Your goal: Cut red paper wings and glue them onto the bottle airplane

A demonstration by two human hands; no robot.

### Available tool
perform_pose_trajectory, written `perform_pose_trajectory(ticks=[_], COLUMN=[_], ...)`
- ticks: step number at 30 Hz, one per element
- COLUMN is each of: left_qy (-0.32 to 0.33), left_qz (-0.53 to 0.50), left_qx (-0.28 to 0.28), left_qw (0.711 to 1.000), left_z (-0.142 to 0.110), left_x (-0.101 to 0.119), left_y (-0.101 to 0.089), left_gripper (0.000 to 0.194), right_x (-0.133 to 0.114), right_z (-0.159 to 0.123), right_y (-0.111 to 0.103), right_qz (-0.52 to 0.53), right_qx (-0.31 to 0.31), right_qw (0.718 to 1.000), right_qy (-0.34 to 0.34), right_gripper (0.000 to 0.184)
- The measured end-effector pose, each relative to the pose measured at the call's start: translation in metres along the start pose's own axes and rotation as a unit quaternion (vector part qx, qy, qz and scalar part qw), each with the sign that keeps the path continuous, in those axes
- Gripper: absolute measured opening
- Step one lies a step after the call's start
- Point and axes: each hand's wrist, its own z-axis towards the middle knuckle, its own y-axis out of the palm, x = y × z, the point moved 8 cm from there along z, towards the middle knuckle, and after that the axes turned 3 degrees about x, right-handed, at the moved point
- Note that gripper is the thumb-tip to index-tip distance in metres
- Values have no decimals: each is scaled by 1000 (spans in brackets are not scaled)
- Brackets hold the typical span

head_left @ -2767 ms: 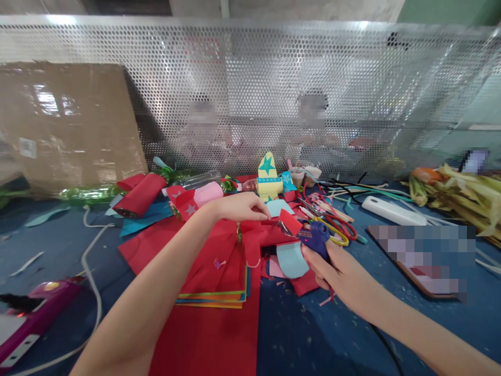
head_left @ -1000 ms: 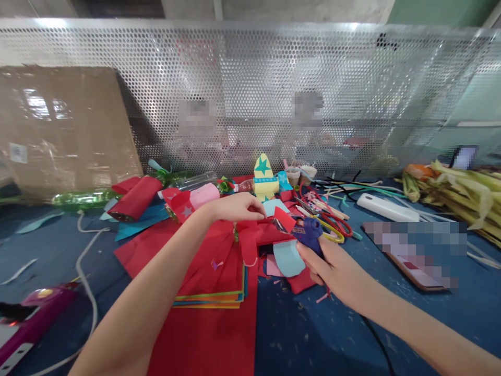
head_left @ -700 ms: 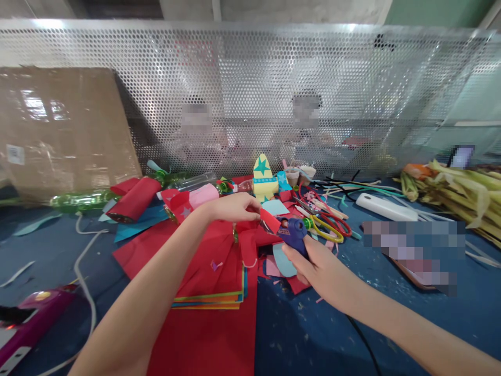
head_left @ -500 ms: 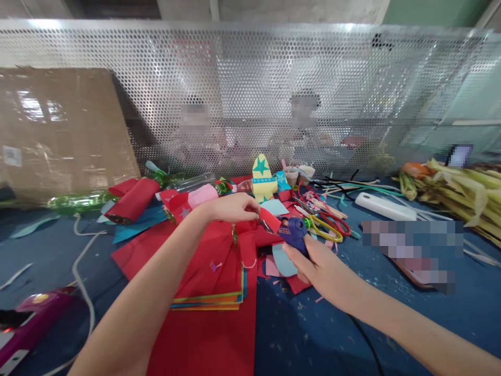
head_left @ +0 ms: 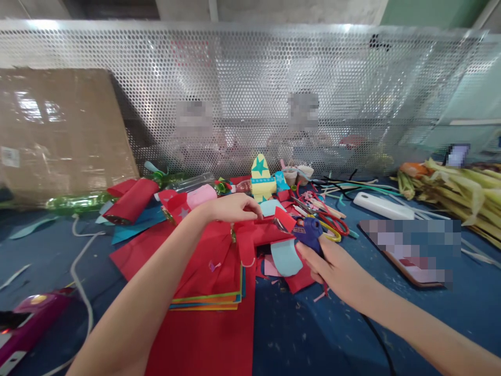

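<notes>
My right hand (head_left: 336,269) is closed around a blue glue gun (head_left: 309,233) whose nozzle points left, with a small red paper piece (head_left: 285,218) at its tip. My left hand (head_left: 235,207) reaches over a crumpled red paper piece (head_left: 254,236), fingers curled and pinching down onto its upper edge. Under both lies a stack of coloured paper sheets (head_left: 211,292) topped by red. A light blue paper cut-out (head_left: 286,257) lies just below the gun.
A yellow paper rocket with teal stars (head_left: 261,180) stands behind, with scissors (head_left: 329,224), red paper rolls (head_left: 131,201), green plastic bottles (head_left: 78,201) and corn husks (head_left: 454,188). A magenta glue gun (head_left: 27,318) lies front left. Perforated metal screen (head_left: 352,78) at the back; people sit behind it.
The glue gun moved left toward my left hand's fingers, then drew back to the right. My left hand stayed pinched on the red paper.
</notes>
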Motion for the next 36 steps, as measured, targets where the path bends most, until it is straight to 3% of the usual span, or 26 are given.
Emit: perform_pose_trajectory(ticks=[6, 21, 23, 25, 28, 33, 36], left_qy=[5, 40, 48, 51, 55, 73, 77], left_qz=[-6, -52, -59, -63, -69, -73, -70], left_qx=[-1, -19, -20, -20, -20, -26, -28], left_qw=[1000, 998, 997, 997, 996, 994, 994], left_z=[0, -1, -1, 0, 0, 0, 0], left_x=[1, 8, 8, 8, 10, 14, 14], left_y=[0, 3, 4, 5, 7, 8, 9], left_gripper=[25, 18, 16, 15, 14, 14, 14], right_x=[25, 42, 43, 38, 29, 45, 68], right_z=[-2, -21, -30, -41, -63, -97, -115], right_y=[-1, -19, -27, -36, -40, -39, -33], right_qz=[20, 32, -24, -117, -253, -382, -414], right_qx=[-17, 3, 22, 66, 101, 114, 102], right_qw=[996, 993, 995, 991, 957, 906, 894], right_qy=[87, 117, 89, 16, -98, -143, -137], right_gripper=[29, 41, 38, 35, 30, 25, 28])
